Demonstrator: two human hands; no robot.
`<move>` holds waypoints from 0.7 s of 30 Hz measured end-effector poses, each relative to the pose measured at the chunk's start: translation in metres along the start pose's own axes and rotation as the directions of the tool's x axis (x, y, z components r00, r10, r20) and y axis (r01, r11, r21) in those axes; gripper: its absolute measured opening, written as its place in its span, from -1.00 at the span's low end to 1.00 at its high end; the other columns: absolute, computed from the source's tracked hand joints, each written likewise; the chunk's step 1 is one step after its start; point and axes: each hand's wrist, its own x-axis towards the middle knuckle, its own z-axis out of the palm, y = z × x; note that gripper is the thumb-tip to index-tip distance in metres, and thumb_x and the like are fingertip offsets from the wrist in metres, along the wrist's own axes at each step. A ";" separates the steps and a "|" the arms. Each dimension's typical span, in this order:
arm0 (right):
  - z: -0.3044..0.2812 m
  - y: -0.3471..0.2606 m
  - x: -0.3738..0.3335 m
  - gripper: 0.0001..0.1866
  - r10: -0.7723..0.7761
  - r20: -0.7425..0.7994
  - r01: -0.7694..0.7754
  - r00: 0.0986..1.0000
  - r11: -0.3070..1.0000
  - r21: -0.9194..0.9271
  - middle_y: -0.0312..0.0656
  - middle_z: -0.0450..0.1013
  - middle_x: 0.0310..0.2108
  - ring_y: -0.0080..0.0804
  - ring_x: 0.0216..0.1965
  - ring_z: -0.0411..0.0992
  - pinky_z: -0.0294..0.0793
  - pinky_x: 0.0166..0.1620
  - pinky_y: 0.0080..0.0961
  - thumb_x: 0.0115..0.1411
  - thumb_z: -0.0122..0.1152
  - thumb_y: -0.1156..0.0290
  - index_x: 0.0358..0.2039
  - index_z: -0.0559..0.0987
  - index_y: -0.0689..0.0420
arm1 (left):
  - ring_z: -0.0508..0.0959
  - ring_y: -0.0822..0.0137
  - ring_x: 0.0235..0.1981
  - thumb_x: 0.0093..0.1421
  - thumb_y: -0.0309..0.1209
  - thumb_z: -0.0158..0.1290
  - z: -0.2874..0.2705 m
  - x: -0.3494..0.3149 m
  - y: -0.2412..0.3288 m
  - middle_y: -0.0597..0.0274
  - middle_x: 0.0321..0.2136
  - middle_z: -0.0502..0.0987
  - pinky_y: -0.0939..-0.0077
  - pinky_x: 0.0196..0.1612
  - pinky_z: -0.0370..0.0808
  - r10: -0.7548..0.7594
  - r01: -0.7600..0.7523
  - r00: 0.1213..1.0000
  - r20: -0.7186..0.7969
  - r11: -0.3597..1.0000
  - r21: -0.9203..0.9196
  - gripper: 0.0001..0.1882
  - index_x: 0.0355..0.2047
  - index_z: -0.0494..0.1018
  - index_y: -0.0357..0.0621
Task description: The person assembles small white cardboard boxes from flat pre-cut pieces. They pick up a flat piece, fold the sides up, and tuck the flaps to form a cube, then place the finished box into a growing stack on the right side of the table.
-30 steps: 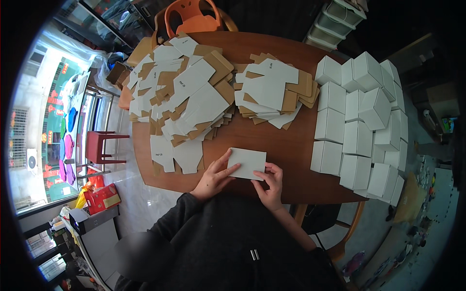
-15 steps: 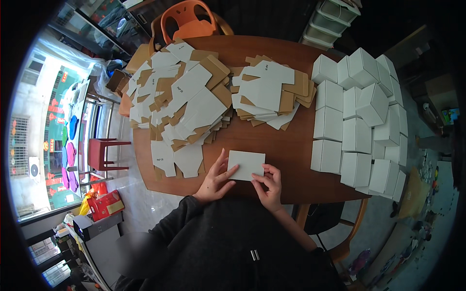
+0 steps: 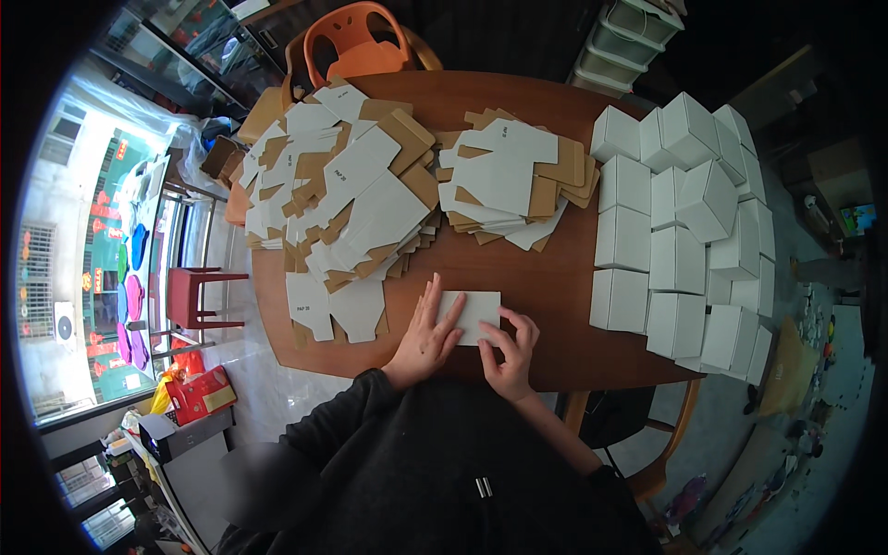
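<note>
A small white cardboard box (image 3: 477, 314) lies on the table right in front of me, its plain face up. My left hand (image 3: 423, 331) rests along the box's left side, fingers stretched out and reaching over its face. At the lower right corner, my right hand (image 3: 511, 351) has its fingers bent around the edge, a fingertip on the face and the thumb by the near edge. The sides of the box are hidden beneath its top and my hands.
Flat white-and-brown carton blanks lie in a large heap (image 3: 370, 194) at left and a smaller pile (image 3: 499, 176) at centre. Folded white boxes (image 3: 678, 259) stack up along the right side of the wooden table (image 3: 546, 305). An orange chair (image 3: 359, 46) stands beyond.
My left hand has slid up and right, its fingers now lying straighter over the box's left side. The right hand has shifted slightly, its fingers still at the right edge.
</note>
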 end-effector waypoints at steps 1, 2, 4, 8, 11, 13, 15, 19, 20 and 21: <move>-0.003 -0.004 0.002 -0.65 -0.027 0.031 0.029 0.999 0.997 -0.066 -0.03 0.22 0.25 0.00 0.26 0.10 0.03 0.30 -0.08 0.21 0.20 0.42 0.03 0.58 0.05 | -0.10 -0.34 0.41 0.34 -0.28 -0.03 -0.001 -0.001 0.001 -0.29 0.42 -0.24 -0.28 0.33 0.00 -0.007 0.007 1.000 0.008 1.000 0.025 -0.38 0.39 0.12 -0.03; -0.005 -0.006 0.004 -0.59 -0.053 0.063 0.061 0.997 0.990 -0.130 0.00 0.17 0.31 0.07 0.36 0.01 -0.07 0.36 -0.02 0.24 0.17 0.38 0.12 0.54 0.06 | -0.10 -0.32 0.41 0.35 -0.27 -0.04 -0.002 -0.001 0.002 -0.29 0.42 -0.24 -0.29 0.33 -0.02 -0.016 0.015 1.000 0.015 0.999 0.049 -0.37 0.39 0.11 -0.02; 0.004 -0.004 0.000 -0.48 -0.079 0.147 0.111 0.986 0.968 -0.224 0.03 0.04 0.39 0.13 0.43 -0.15 -0.23 0.38 0.08 0.29 0.07 0.34 0.26 0.38 0.09 | -0.11 -0.28 0.42 0.35 -0.23 -0.06 -0.005 -0.001 0.006 -0.29 0.42 -0.22 -0.26 0.35 -0.09 -0.045 0.036 0.998 0.041 0.978 0.206 -0.36 0.40 0.08 -0.03; 0.013 0.005 0.004 -0.36 -0.024 0.242 0.053 0.970 0.992 -0.114 0.01 -0.06 0.45 0.12 0.47 -0.21 -0.22 0.41 0.07 0.32 -0.03 0.33 0.39 0.15 0.20 | -0.13 -0.19 0.44 0.37 -0.16 -0.13 0.000 -0.001 0.008 -0.26 0.42 -0.19 -0.21 0.38 -0.21 -0.085 0.063 0.995 0.047 0.934 0.351 -0.34 0.42 0.03 -0.03; 0.013 0.004 0.010 -0.34 -0.002 0.275 0.041 0.962 0.990 -0.136 0.00 -0.06 0.45 0.07 0.46 -0.16 -0.12 0.41 0.02 0.32 -0.05 0.32 0.39 0.11 0.27 | -0.12 -0.13 0.45 0.36 -0.16 -0.13 0.000 -0.001 0.006 -0.23 0.42 -0.16 -0.21 0.38 -0.23 -0.095 0.074 0.994 0.051 0.945 0.317 -0.33 0.42 0.03 -0.04; 0.010 0.002 0.010 -0.33 -0.011 0.297 0.077 0.955 0.974 -0.212 0.00 -0.06 0.45 0.05 0.46 -0.14 -0.09 0.40 0.01 0.32 -0.05 0.32 0.38 0.10 0.30 | -0.11 -0.10 0.45 0.35 -0.16 -0.13 0.000 -0.002 0.008 -0.20 0.43 -0.15 -0.19 0.39 -0.24 -0.105 0.079 0.993 0.051 0.927 0.366 -0.33 0.42 0.04 -0.04; 0.007 -0.001 0.008 -0.32 -0.019 0.299 0.101 0.954 0.960 -0.262 0.00 -0.07 0.45 0.02 0.47 -0.14 -0.07 0.40 0.02 0.31 -0.05 0.31 0.38 0.10 0.29 | -0.10 -0.08 0.45 0.35 -0.16 -0.13 0.000 -0.001 0.009 -0.18 0.43 -0.14 -0.18 0.39 -0.24 -0.109 0.080 0.993 0.049 0.913 0.401 -0.33 0.41 0.04 -0.04; 0.007 -0.003 0.015 -0.31 0.005 0.351 0.089 0.936 0.964 -0.250 0.00 -0.08 0.45 -0.01 0.47 -0.14 -0.09 0.41 0.01 0.30 -0.04 0.28 0.38 0.10 0.30 | -0.09 -0.07 0.45 0.34 -0.16 -0.12 0.001 0.000 0.011 -0.14 0.43 -0.13 -0.16 0.40 -0.24 -0.114 0.084 0.992 0.052 0.911 0.404 -0.33 0.41 0.05 -0.04; 0.006 -0.003 0.016 -0.30 0.003 0.359 0.098 0.933 0.960 -0.262 0.00 -0.08 0.45 -0.01 0.47 -0.14 -0.09 0.41 0.01 0.30 -0.04 0.28 0.38 0.09 0.30 | -0.09 -0.06 0.45 0.34 -0.16 -0.12 0.001 0.000 0.011 -0.14 0.44 -0.13 -0.16 0.40 -0.23 -0.117 0.088 0.992 0.049 0.913 0.398 -0.33 0.41 0.05 -0.04; 0.005 -0.003 0.017 -0.30 0.001 0.367 0.107 0.930 0.956 -0.275 0.00 -0.08 0.45 -0.01 0.47 -0.14 -0.09 0.41 0.01 0.30 -0.04 0.28 0.38 0.08 0.29 | -0.09 -0.06 0.45 0.34 -0.16 -0.12 0.001 0.000 0.011 -0.14 0.44 -0.13 -0.16 0.40 -0.23 -0.118 0.089 0.992 0.051 0.914 0.396 -0.33 0.41 0.05 -0.04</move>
